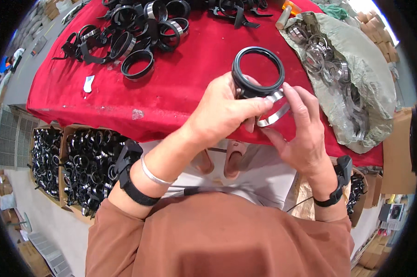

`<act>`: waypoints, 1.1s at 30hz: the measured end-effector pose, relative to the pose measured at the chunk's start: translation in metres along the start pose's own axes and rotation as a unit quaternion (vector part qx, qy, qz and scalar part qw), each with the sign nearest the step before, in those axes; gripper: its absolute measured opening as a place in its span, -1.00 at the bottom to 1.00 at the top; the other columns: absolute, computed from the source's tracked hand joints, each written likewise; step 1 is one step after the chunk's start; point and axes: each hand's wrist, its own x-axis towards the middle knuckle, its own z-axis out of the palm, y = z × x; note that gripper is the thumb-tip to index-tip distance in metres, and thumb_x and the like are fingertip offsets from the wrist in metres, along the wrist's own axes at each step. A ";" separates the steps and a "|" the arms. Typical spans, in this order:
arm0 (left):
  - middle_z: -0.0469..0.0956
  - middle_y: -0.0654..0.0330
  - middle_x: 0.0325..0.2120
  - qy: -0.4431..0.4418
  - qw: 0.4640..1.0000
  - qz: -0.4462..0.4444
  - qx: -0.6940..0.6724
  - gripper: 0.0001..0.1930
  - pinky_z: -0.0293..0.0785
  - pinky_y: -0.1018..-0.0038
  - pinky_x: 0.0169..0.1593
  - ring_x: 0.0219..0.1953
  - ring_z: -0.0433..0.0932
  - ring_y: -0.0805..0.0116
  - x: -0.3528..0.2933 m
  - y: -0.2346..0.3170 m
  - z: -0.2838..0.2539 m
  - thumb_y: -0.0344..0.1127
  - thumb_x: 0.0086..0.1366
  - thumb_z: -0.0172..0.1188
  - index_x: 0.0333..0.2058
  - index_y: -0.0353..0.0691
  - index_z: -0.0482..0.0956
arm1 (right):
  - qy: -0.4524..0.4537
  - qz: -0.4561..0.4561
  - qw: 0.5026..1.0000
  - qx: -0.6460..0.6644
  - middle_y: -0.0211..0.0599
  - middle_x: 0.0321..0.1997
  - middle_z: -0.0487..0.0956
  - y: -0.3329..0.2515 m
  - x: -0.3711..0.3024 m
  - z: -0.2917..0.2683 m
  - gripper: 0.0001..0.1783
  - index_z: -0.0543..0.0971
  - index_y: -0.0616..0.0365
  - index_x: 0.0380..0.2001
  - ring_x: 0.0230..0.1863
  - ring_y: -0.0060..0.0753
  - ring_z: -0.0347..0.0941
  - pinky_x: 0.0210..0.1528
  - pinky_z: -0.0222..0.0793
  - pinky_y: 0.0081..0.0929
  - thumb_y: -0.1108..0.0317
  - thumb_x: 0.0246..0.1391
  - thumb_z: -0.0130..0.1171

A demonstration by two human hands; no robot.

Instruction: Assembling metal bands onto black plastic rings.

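Observation:
Over the near edge of the red-covered table, my left hand (227, 104) grips a black ring-shaped part (236, 69) by its lower side, thumb stretched toward a shiny metal ring (274, 116). My right hand (301, 124) pinches that metal ring between thumb and fingers, just below the black ring. The two rings meet or overlap near my left thumb; exactly how they join is hidden by the fingers. Left of my hands, a loose black ring (137, 64) rests on the cloth, in front of a heap of black rings with straps (120, 44).
Several metal rings (315, 57) lie on a grey-green plastic sheet (370, 87) at the right. An orange-topped tool (289, 11) lies at the far right. Below the left table edge stand cardboard boxes (63, 171) full of black rings. The red cloth (171, 87) covers the table.

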 end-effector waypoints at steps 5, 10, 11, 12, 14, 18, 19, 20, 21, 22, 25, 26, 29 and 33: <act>0.47 0.31 -0.60 -0.046 0.999 -0.019 0.010 -0.87 0.28 0.66 -0.60 -0.66 0.38 0.60 0.008 0.004 -0.012 -0.38 0.12 0.26 -0.36 -0.27 0.53 | -0.072 -0.076 0.986 -0.130 -0.02 -0.07 0.41 0.000 0.010 -0.011 -0.17 0.38 0.18 0.10 -0.10 -0.03 0.43 -0.07 0.42 -0.26 0.41 -0.42 0.38; 0.49 0.30 -0.57 -0.062 0.998 -0.002 0.016 -0.73 0.30 0.66 -0.57 -0.65 0.41 0.58 0.007 0.003 -0.012 -0.26 0.22 0.22 -0.20 -0.31 0.48 | -0.033 -0.153 0.982 -0.104 0.02 -0.06 0.42 0.006 0.012 -0.004 -0.24 0.39 0.31 0.04 -0.09 0.01 0.42 -0.04 0.41 -0.20 0.39 -0.37 0.35; 0.51 0.26 -0.51 -0.022 0.999 -0.021 -0.017 -0.57 0.34 0.65 -0.55 -0.61 0.47 0.54 0.002 0.005 -0.008 -0.08 0.33 0.06 -0.05 -0.36 0.38 | -0.034 -0.125 0.987 -0.094 0.03 -0.06 0.42 0.007 0.011 -0.008 -0.22 0.38 0.32 0.05 -0.09 0.04 0.42 -0.05 0.41 -0.20 0.40 -0.39 0.37; 0.54 0.12 -0.35 -0.039 0.998 -0.043 -0.005 -0.46 0.45 0.60 -0.47 -0.55 0.52 0.47 -0.002 0.010 -0.014 0.02 0.40 -0.15 0.12 -0.33 0.23 | -0.035 -0.098 0.991 -0.079 0.05 -0.07 0.42 0.008 0.010 -0.013 -0.20 0.37 0.33 0.05 -0.08 0.06 0.42 -0.05 0.40 -0.20 0.42 -0.41 0.39; 0.50 -0.02 -0.17 -0.036 0.995 -0.027 -0.087 -0.42 0.52 0.54 -0.37 -0.53 0.54 0.40 -0.004 0.002 -0.021 0.03 0.43 -0.27 0.26 -0.23 0.06 | -0.030 0.028 0.999 0.005 0.02 -0.07 0.44 0.005 0.015 -0.025 -0.17 0.34 0.33 0.09 -0.07 -0.05 0.46 -0.06 0.43 -0.28 0.47 -0.39 0.40; 0.44 -0.02 -0.03 -0.043 0.998 -0.036 -0.015 -0.43 0.54 0.52 -0.26 -0.35 0.57 0.39 -0.015 0.013 -0.012 -0.05 0.45 -0.28 0.33 -0.13 -0.12 | 0.005 0.166 0.955 0.246 -0.04 -0.09 0.50 -0.002 0.028 -0.017 -0.18 0.33 0.31 0.12 -0.15 -0.30 0.53 -0.17 0.51 -0.44 0.40 -0.30 0.41; 0.43 0.05 0.00 -0.032 0.999 0.006 0.009 -0.44 0.52 0.52 -0.21 -0.25 0.54 0.41 -0.014 0.009 -0.010 -0.08 0.45 -0.29 0.33 -0.13 -0.13 | -0.004 0.147 0.960 0.239 -0.05 -0.11 0.51 -0.006 0.031 -0.014 -0.18 0.34 0.30 0.11 -0.15 -0.29 0.53 -0.16 0.50 -0.44 0.39 -0.30 0.42; 0.42 0.11 0.02 -0.020 0.998 0.049 0.032 -0.44 0.51 0.53 -0.16 -0.14 0.51 0.43 -0.015 0.008 -0.008 -0.10 0.46 -0.29 0.33 -0.13 -0.14 | -0.014 0.127 0.964 0.232 -0.05 -0.12 0.53 -0.008 0.035 -0.010 -0.19 0.34 0.30 0.11 -0.15 -0.29 0.54 -0.15 0.50 -0.43 0.38 -0.30 0.42; 0.38 0.22 0.05 -0.012 0.996 0.076 0.051 -0.48 0.45 0.56 -0.06 -0.01 0.40 0.51 -0.015 0.008 -0.006 -0.17 0.46 -0.27 0.33 -0.12 -0.07 | 0.004 0.100 0.970 0.224 -0.07 -0.17 0.54 -0.006 0.036 -0.004 -0.19 0.36 0.31 0.10 -0.18 -0.29 0.54 -0.16 0.50 -0.43 0.37 -0.32 0.43; 0.38 0.22 0.05 -0.011 0.996 0.078 0.050 -0.48 0.45 0.56 -0.06 -0.01 0.40 0.51 -0.016 0.007 -0.005 -0.17 0.46 -0.27 0.33 -0.12 -0.07 | 0.004 0.099 0.970 0.224 -0.07 -0.17 0.54 -0.007 0.038 -0.003 -0.19 0.36 0.31 0.10 -0.18 -0.29 0.54 -0.16 0.50 -0.43 0.37 -0.32 0.43; 0.35 0.25 0.06 -0.012 0.994 0.072 0.076 -0.50 0.39 0.59 -0.02 -0.03 0.37 0.54 -0.017 0.008 -0.006 -0.25 0.46 -0.25 0.32 -0.12 -0.02 | 0.015 0.066 0.985 0.160 -0.06 -0.21 0.53 -0.009 0.043 0.000 -0.16 0.36 0.31 0.10 -0.22 -0.23 0.54 -0.18 0.50 -0.42 0.35 -0.35 0.46; 0.35 0.25 0.06 -0.011 0.994 0.075 0.077 -0.50 0.39 0.59 -0.02 -0.03 0.37 0.54 -0.018 0.009 -0.007 -0.25 0.46 -0.25 0.32 -0.12 -0.02 | 0.015 0.063 0.985 0.160 -0.06 -0.21 0.53 -0.008 0.043 0.002 -0.16 0.36 0.31 0.10 -0.22 -0.23 0.54 -0.18 0.50 -0.42 0.35 -0.35 0.46; 0.33 0.25 0.07 -0.017 0.991 0.049 0.124 -0.50 0.37 0.60 0.00 0.00 0.33 0.54 -0.026 0.011 -0.009 -0.26 0.46 -0.26 0.33 -0.11 -0.04 | 0.002 0.051 0.990 0.131 -0.02 -0.17 0.51 -0.014 0.044 0.001 -0.15 0.37 0.33 0.09 -0.22 -0.18 0.54 -0.19 0.51 -0.40 0.35 -0.37 0.47; 0.38 0.16 0.07 -0.033 0.970 -0.013 0.242 -0.44 0.42 0.51 -0.03 -0.04 0.43 0.45 -0.042 0.027 -0.014 -0.26 0.41 -0.12 0.33 -0.07 -0.05 | 0.026 0.015 0.989 0.143 0.03 -0.12 0.49 -0.020 0.031 0.014 -0.09 0.34 0.38 0.11 -0.20 -0.15 0.54 -0.17 0.51 -0.41 0.35 -0.40 0.50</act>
